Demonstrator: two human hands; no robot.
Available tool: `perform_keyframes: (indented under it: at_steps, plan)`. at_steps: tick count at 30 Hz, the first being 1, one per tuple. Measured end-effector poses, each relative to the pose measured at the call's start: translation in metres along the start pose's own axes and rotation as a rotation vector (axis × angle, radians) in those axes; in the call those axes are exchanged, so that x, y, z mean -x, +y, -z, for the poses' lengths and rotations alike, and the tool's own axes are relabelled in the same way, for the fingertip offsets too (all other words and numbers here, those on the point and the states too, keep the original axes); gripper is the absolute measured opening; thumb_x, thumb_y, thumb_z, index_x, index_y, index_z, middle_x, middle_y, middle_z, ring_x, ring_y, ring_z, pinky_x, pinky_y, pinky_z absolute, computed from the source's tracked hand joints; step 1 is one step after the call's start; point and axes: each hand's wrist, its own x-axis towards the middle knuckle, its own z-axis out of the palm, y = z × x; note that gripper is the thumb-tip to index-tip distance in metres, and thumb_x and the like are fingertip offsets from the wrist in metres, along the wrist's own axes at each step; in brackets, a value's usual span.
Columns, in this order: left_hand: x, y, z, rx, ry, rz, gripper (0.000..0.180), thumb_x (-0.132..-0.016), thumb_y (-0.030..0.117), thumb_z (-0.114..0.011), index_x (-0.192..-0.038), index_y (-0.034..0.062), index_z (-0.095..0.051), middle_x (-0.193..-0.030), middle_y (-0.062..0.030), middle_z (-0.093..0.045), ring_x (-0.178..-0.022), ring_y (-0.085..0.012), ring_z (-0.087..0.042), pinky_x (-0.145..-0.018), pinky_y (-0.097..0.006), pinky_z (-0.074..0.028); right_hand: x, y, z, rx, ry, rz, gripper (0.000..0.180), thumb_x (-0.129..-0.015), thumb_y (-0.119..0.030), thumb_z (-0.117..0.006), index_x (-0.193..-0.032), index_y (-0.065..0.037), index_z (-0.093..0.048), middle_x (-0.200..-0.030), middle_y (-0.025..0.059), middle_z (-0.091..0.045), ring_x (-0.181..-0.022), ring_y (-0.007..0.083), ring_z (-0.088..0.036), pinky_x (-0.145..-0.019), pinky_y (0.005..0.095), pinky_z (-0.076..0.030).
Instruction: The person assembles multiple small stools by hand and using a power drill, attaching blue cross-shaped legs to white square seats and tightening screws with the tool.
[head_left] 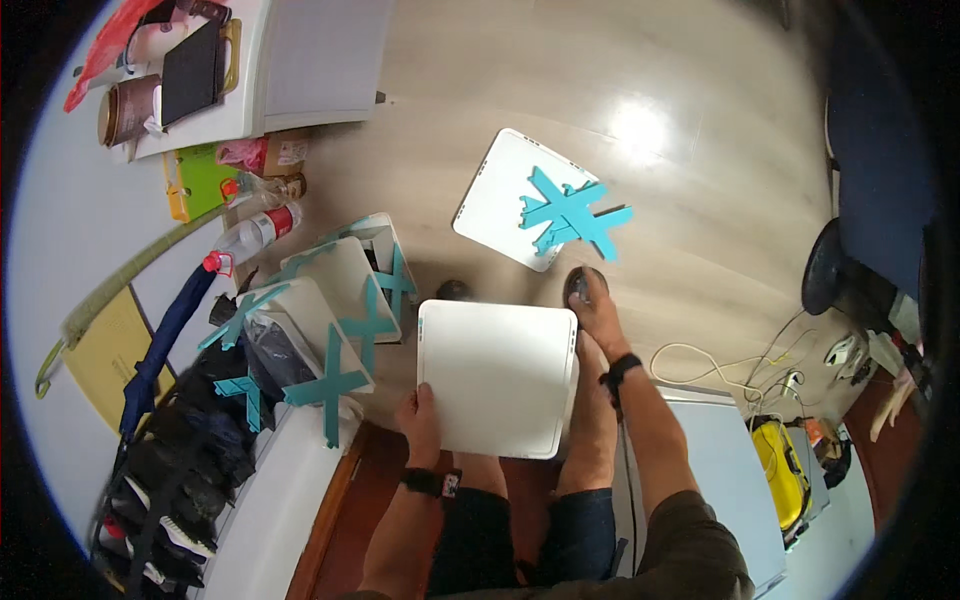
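In the head view, the person sits looking down over bare knees and holds a white square plastic panel with rounded corners flat between both hands. The left hand closes on the panel's near left edge, thumb lying on top of the white surface and fingers hidden beneath. The right hand reaches to the panel's far right corner; its fingers curl around that corner, though how tightly they close cannot be made out. Both wrists carry dark bands.

Beyond the right hand, well apart from it on the pale wooden floor, lies a second white square panel with a cluster of teal plastic cross-shaped connectors resting on its far right corner and overhanging the edge.

To the left of the left hand stands a partly built unit of white panels joined by teal connectors, with dark fabric showing inside one compartment. Further left of it lie a clear plastic bottle with a red label and a folded dark blue umbrella. To the right of the right hand, white cables trail across the floor near a yellow case.
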Motion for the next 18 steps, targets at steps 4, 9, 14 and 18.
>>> perform_keyframes:
  at_steps: [4, 9, 14, 18]
  plan:
    - [0.0, 0.017, -0.031, 0.007, -0.046, -0.061, 0.038, -0.091, 0.031, -0.052, -0.08, -0.0054, -0.058, -0.067, -0.0037, -0.052, -0.065, -0.0104, -0.044, -0.06, -0.029, -0.039, 0.071, -0.038, 0.034, -1.383, -0.257, -0.472, 0.056, -0.093, -0.036, -0.05, -0.135, -0.001, -0.038, -0.123, 0.0124, -0.053, -0.102, 0.0191, -0.055, -0.084, 0.0333, -0.046]
    - [-0.022, 0.037, -0.069, 0.02, -0.115, 0.049, 0.036, -0.091, 0.03, -0.051, -0.092, -0.0052, -0.059, -0.085, -0.0147, -0.062, -0.077, -0.0268, -0.057, -0.071, -0.039, -0.044, 0.097, -0.066, 0.04, -0.98, 0.033, -0.244, 0.032, -0.087, -0.011, -0.056, -0.117, -0.002, -0.056, -0.102, 0.0018, -0.061, -0.084, 0.0107, -0.056, -0.078, 0.0259, -0.045]
    - [-0.031, 0.058, -0.092, -0.159, -0.172, -0.281, 0.052, -0.086, 0.023, -0.057, -0.131, 0.002, -0.043, -0.109, -0.0194, -0.058, -0.091, -0.0314, -0.056, -0.082, -0.04, -0.044, 0.025, -0.007, 0.061, -0.603, 0.244, -0.263, 0.026, -0.084, -0.009, -0.059, -0.108, 0.001, -0.056, -0.092, 0.0053, -0.06, -0.08, 0.0136, -0.052, -0.073, 0.0283, -0.045]
    - [0.006, 0.063, -0.054, 0.233, -0.272, -0.135, 0.051, -0.087, 0.019, -0.058, -0.133, 0.0037, -0.042, -0.113, -0.0139, -0.056, -0.103, -0.0189, -0.053, -0.088, -0.031, -0.041, -0.046, 0.001, 0.113, -0.588, 0.339, -0.164, 0.032, -0.087, -0.015, -0.055, -0.116, -0.004, -0.053, -0.078, -0.0025, -0.054, -0.067, 0.0077, -0.047, -0.055, 0.0239, -0.038]
